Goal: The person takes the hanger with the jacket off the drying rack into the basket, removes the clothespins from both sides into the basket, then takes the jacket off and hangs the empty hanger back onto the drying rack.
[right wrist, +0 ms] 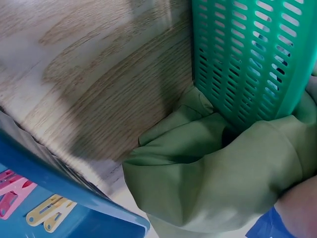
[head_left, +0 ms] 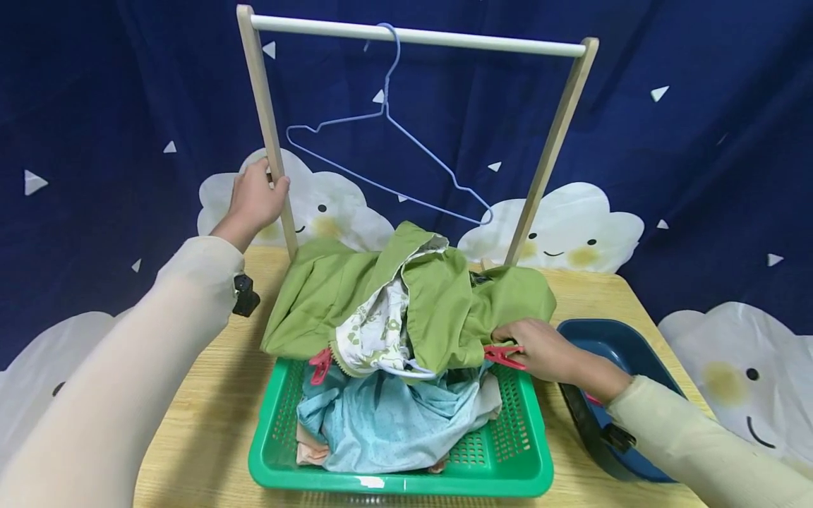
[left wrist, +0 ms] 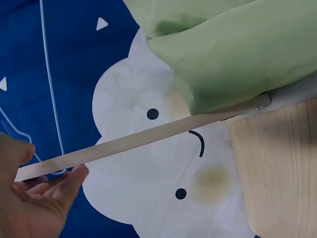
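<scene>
My left hand (head_left: 257, 197) grips the left wooden post (head_left: 267, 116) of a small clothes rack, thumb and fingers on either side of it. A green jacket (head_left: 444, 303) with a leaf-patterned white lining lies across the back of a green basket (head_left: 400, 483). My right hand (head_left: 536, 346) pinches the jacket's right side, its fingers curled at the cloth beside a red clothespin (head_left: 504, 355). Another red clothespin (head_left: 320, 365) sits at the jacket's left front edge. Part of a pale hanger (head_left: 406, 370) shows at the jacket's near edge; its remainder is hidden.
A blue wire hanger (head_left: 387, 106) hangs from the rack's white rail (head_left: 476, 40). Light-blue clothing (head_left: 387, 423) fills the basket. On the right, a dark-blue tub (head_left: 597, 328) contains pink (right wrist: 15, 191) and yellow clothespins (right wrist: 52, 210). A cloud-patterned curtain is behind.
</scene>
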Available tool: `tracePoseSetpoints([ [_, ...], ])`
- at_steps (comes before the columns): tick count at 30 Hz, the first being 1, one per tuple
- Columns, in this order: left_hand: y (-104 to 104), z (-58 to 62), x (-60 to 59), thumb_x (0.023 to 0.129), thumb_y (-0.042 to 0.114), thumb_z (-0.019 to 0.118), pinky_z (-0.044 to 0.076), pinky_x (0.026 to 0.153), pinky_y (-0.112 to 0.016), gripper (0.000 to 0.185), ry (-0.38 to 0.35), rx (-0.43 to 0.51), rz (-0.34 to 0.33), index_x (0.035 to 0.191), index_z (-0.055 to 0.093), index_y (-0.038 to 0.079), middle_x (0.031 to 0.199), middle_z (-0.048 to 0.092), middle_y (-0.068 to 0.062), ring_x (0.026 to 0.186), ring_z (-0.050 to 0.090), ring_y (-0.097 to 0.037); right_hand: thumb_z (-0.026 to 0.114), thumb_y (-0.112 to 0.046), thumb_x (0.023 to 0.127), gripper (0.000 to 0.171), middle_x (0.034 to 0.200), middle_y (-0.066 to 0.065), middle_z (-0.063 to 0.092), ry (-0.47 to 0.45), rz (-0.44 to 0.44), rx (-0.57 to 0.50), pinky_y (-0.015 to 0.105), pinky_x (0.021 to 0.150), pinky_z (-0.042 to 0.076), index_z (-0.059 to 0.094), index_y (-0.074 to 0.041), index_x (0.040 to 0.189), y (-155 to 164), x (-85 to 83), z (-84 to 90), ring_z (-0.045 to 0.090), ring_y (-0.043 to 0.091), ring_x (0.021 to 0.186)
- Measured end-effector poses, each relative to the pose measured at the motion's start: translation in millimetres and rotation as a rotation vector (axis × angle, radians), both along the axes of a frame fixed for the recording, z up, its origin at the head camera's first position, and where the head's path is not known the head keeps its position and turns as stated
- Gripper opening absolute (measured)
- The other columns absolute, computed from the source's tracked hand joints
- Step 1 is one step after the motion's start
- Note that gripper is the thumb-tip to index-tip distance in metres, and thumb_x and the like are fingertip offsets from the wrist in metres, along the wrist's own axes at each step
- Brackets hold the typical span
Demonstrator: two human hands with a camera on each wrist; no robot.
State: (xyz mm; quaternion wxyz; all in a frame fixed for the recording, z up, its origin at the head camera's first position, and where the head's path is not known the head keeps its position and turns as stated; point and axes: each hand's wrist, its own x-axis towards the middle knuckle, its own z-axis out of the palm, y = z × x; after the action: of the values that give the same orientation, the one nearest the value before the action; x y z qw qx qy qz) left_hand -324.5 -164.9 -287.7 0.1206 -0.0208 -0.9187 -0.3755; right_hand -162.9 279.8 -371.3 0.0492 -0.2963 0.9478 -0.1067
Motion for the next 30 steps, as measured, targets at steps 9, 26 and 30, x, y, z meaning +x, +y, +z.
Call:
tracePoseSetpoints([
  [9,-6,-1.1,19.0,0.102,0.028,0.040,0.039,0.110,-0.057,0.063,-0.042,-0.017,-0.011,0.158,0.026,0.002,0.153,0.045,-0.026,0.134,0.051,-0.045,0.072,0.005,0.084,0.027,0.073,-0.011,0.063,-0.029,-0.022,-0.018,0.022,0.060,0.040,0.066,-0.021,0.080,1,-2.3,-1.1,0.052,0.002,0.066],
  [26,-5,9.4,87.6,0.104,0.011,0.046,0.051,0.089,-0.052,0.027,-0.038,-0.211,-0.470,0.119,0.064,-0.002,0.118,0.069,-0.023,0.108,0.067,-0.039,0.071,0.001,0.086,0.022,0.077,-0.010,0.066,-0.020,-0.016,-0.033,0.023,0.063,0.041,0.068,-0.020,0.083,-1,-0.6,-0.5,0.052,0.001,0.068],
  [30,-4,3.3,104.3,0.101,0.007,0.050,0.054,0.093,-0.051,0.026,-0.134,-0.281,-0.678,0.122,0.064,-0.003,0.117,0.071,-0.019,0.110,0.067,-0.032,0.072,0.000,0.086,0.022,0.076,-0.011,0.066,-0.013,-0.014,-0.031,0.024,0.063,0.042,0.068,-0.021,0.082,-1,-0.7,-0.7,0.054,0.002,0.068],
])
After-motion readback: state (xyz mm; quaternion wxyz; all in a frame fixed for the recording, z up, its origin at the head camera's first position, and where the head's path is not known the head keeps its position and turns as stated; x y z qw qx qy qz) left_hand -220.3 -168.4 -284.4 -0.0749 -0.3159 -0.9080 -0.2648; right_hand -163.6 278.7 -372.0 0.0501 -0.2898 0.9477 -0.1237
